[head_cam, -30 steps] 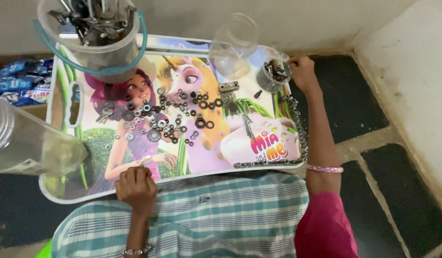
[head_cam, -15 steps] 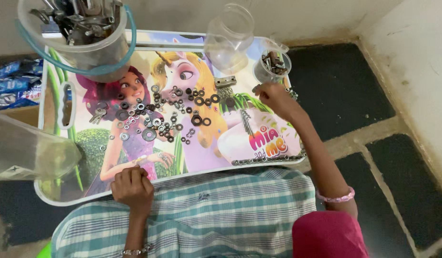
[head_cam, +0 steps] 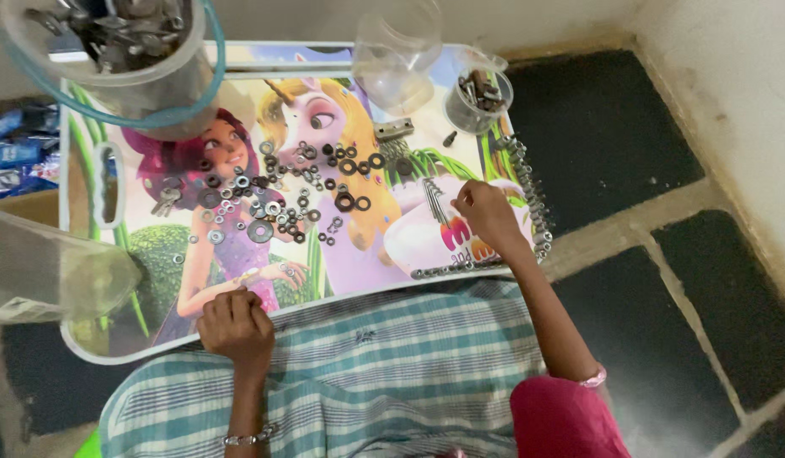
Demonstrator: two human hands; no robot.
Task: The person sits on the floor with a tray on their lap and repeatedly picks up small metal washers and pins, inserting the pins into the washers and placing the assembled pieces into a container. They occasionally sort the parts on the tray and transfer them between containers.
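The right hand [head_cam: 487, 214] rests knuckles-up on the picture-printed tray [head_cam: 95, 335], fingers curled narrow; whether they pinch anything I cannot tell, since the fingertips are turned under. Just beyond its fingertips, to its left, lies a bundle of thin nails [head_cam: 432, 196], their long axis running away from the person. The scatter of washers [head_cam: 291, 191] lies farther left, nearer this hand than the other. A small cup of screws [head_cam: 478, 96] stands well beyond the hand. The left hand [head_cam: 237, 326] sits fisted on the tray's near edge, its contents hidden. A tub of tools [head_cam: 112, 51] is cut off at the top.
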